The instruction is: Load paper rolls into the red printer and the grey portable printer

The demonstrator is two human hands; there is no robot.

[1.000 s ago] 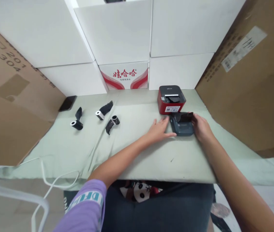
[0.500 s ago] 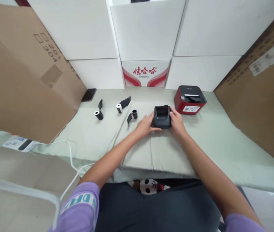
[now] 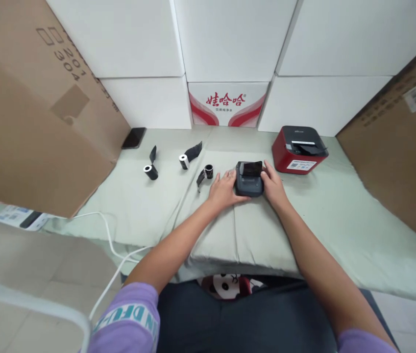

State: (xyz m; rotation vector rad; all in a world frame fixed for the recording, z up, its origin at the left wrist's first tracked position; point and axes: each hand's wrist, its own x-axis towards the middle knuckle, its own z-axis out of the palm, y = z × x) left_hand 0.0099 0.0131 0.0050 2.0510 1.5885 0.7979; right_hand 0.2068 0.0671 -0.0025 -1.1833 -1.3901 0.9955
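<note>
A small dark portable printer (image 3: 250, 188) sits on the cloth-covered table in front of me, a strip of black paper (image 3: 252, 168) sticking up from its top. My left hand (image 3: 224, 190) holds its left side, with the thumb along the front edge. On its right side, my right hand (image 3: 273, 184) grips it, fingers by the end of the strip. Close to my left fingers stands a small paper roll (image 3: 208, 171) with a black tail. Farther left are two more rolls, a middle one (image 3: 184, 162) and a left one (image 3: 151, 172), each with a black tail.
Behind my right hand stands a red and black printer (image 3: 299, 149). White boxes (image 3: 226, 104) form a wall at the back. Large cardboard boxes flank the table, left (image 3: 46, 117) and right (image 3: 406, 147). A phone (image 3: 134, 138) lies back left; a white cable (image 3: 109, 230) hangs over the front edge.
Both hands have moved the portable printer left, away from the front of the red printer, toward the rolls. In the last half second it has hardly moved; the camera view shifted.
</note>
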